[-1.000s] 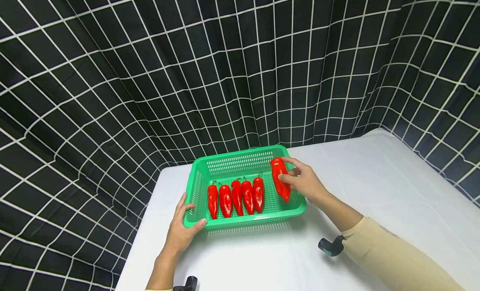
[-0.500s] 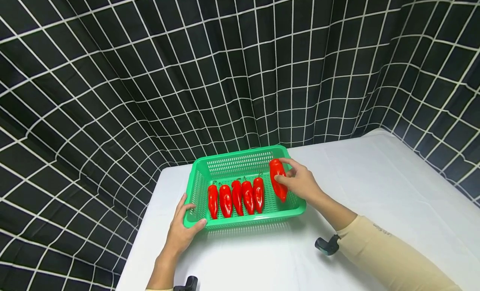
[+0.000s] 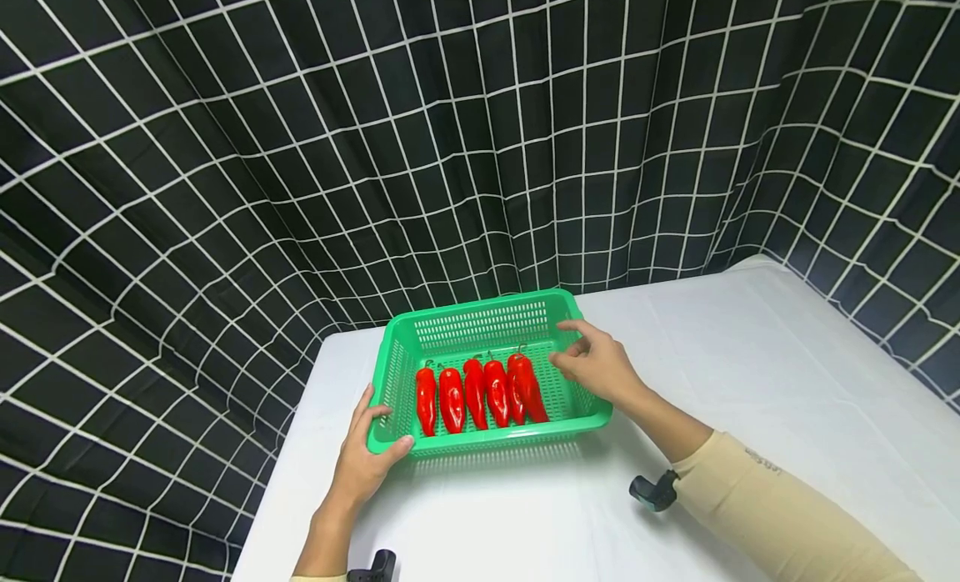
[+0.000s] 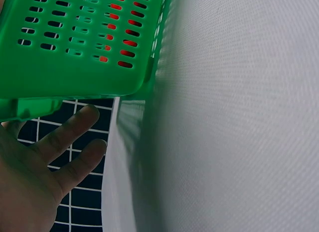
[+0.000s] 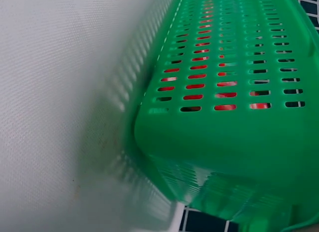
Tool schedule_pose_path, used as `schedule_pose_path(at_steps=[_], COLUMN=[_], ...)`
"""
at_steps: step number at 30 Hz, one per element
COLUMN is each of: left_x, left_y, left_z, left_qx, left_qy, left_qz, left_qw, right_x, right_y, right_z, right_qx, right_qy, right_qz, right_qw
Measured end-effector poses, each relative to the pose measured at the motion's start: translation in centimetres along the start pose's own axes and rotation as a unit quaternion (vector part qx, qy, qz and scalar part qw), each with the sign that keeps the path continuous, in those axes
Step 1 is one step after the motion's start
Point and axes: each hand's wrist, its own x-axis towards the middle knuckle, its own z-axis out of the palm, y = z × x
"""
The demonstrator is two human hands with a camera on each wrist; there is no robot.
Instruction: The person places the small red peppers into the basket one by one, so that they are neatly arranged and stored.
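A green plastic basket (image 3: 480, 439) holds several red peppers (image 3: 452, 401) lying side by side, tips towards the near wall. The rightmost pepper (image 3: 529, 388) slants and partly covers the one to its left. My left hand (image 3: 362, 461) grips the basket's near left corner, thumb on the front rim and a finger over the left rim. In the left wrist view, two fingers (image 4: 75, 126) of the left hand stretch out below the basket. My right hand (image 3: 602, 367) hovers over the basket's right side, thumb and forefinger apart, nothing between them.
The basket stands on a table with a white cloth (image 3: 720, 357), near its back edge. A black curtain with a white grid (image 3: 480, 148) hangs behind and at both sides. Dark wrist cameras (image 3: 654, 490) sit at both wrists.
My right hand has let go of the pepper it held above the basket, after shifting slightly left. That pepper now lies against the row. The left hand has stayed in place.
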Motion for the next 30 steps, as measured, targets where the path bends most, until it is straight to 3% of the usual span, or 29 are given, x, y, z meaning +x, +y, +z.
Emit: schedule_pose_path(at_steps=[16, 30], left_x=[0.2, 0.19], left_y=[0.02, 0.13], left_z=[0.24, 0.49], left_qx=[0.006, 0.005], left_qy=[-0.002, -0.005], left_qz=[-0.007, -0.005], left_qw=[1.0, 1.0], right_x=[-0.12, -0.22], right_y=[0.37, 0.99], right_z=[-0.21, -0.39], right_qx=[0.005, 0.041], right_qy=[0.007, 0.009], right_qz=[0.0, 0.006], right_qw=[1.0, 0.9991])
